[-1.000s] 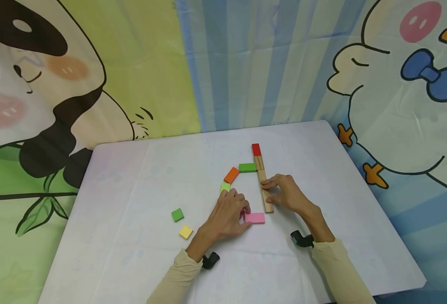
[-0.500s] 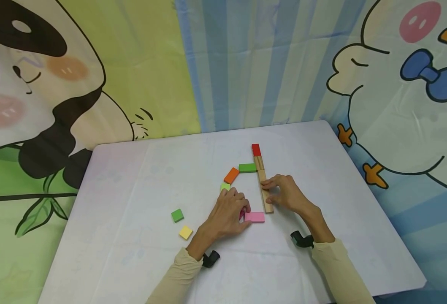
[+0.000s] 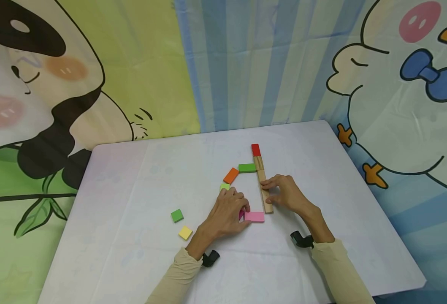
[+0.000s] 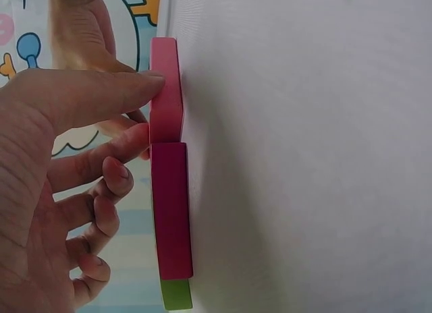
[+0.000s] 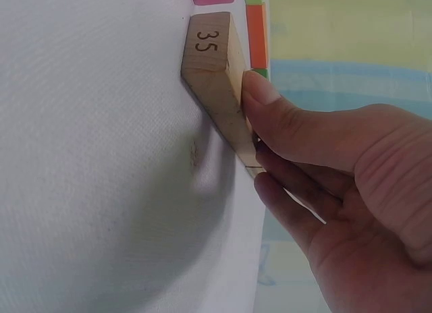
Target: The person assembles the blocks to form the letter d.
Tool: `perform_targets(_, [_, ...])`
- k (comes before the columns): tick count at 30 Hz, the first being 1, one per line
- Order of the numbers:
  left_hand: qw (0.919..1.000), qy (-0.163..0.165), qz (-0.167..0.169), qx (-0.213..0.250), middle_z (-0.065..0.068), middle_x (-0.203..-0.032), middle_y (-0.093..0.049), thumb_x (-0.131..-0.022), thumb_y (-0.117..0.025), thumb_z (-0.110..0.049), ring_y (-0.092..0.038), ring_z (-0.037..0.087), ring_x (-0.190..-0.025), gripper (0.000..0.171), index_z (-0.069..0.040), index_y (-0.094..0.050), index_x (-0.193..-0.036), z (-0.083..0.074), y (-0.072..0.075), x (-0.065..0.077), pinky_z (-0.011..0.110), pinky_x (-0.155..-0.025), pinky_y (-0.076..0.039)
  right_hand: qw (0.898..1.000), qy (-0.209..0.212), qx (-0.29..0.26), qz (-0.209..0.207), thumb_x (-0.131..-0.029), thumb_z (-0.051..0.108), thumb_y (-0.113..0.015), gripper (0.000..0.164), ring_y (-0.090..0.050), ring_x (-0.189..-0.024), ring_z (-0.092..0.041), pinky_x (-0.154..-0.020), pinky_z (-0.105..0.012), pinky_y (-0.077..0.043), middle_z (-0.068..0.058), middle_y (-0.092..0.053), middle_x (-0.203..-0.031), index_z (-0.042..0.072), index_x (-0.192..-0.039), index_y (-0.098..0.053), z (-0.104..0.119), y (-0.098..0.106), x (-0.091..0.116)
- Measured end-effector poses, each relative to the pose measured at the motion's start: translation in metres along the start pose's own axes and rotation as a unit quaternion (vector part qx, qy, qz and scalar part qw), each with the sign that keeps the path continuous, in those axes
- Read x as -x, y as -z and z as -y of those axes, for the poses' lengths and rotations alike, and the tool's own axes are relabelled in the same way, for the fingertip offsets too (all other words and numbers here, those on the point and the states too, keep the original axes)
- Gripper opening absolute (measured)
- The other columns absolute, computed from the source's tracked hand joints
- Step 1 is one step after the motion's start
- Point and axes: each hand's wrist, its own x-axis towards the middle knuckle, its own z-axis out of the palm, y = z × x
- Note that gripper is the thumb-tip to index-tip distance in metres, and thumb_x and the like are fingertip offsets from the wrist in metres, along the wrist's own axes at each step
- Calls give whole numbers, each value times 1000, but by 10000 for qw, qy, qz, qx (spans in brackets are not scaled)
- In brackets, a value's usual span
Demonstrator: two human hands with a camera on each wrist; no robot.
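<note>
My left hand (image 3: 227, 215) pinches a pink block (image 3: 254, 217) between thumb and index finger; the other fingers are bent. In the left wrist view a magenta block (image 4: 172, 212) stands end to end with it, mostly hidden by the hand in the head view. Beyond lies a light green block (image 3: 225, 186). My right hand (image 3: 288, 194) holds a long plain wooden block (image 3: 269, 208) by its sides, and its end is marked 35 in the right wrist view. The pink block's right end lies close to that wooden block's near end.
Smaller wooden pieces (image 3: 259, 162) and a red block (image 3: 256, 150) continue the wooden line away from me. A green block (image 3: 247, 168) and an orange block (image 3: 231, 175) curve left from it. A green cube (image 3: 177, 215) and a yellow block (image 3: 185, 232) lie apart on the white table (image 3: 132, 211).
</note>
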Motion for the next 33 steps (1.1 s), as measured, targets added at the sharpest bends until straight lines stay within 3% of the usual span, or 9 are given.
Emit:
perform_targets(10, [9992,253,33,310,-10,-94,-66,-85,-88,-46,-49,12,-97,29,-25,-77,-103,9,10,5,35,-88,-37,10000,6,36,25,-76,-5,-95,47,-70,-129,-40,-117,-66,-46,-14,-78,-134,-1,-120,-82,2,0,-1])
perform_targets(16, [9909,953,-616,728,-5,-91,-68,-89,-91,-32,-52,15,-96,21,-21,-80,-103,29,26,13,35,-86,-40,10000,-40,13,32,-78,-3,-95,45,-69,-130,-41,-116,-66,-47,-15,-78,-134,-2,-121,-81,1,-1,-1])
perform_targets(21, [9805,1564,-999,652,-3,-95,-73,-93,-89,-23,-54,18,-93,18,-19,-82,-109,43,31,19,35,-83,-40,10000,-57,0,9,-77,-3,-95,46,-69,-130,-41,-116,-65,-48,-15,-79,-134,-2,-121,-81,1,0,1])
perform_targets(24, [9787,1701,-1005,554,-1,-103,-77,-94,-88,-21,-55,20,-94,22,-18,-82,-115,47,30,22,35,-83,-40,10000,-37,4,0,-77,-3,-95,46,-69,-130,-42,-116,-65,-48,-15,-78,-134,-2,-121,-81,1,0,1])
perform_targets(33, [9800,1842,-617,435,4,-128,-76,-93,-89,-25,-56,22,-103,45,-18,-78,-135,50,16,21,33,-85,-38,10000,-8,-16,-10,-77,-3,-95,46,-69,-130,-42,-115,-65,-49,-15,-79,-133,-3,-121,-81,1,0,1])
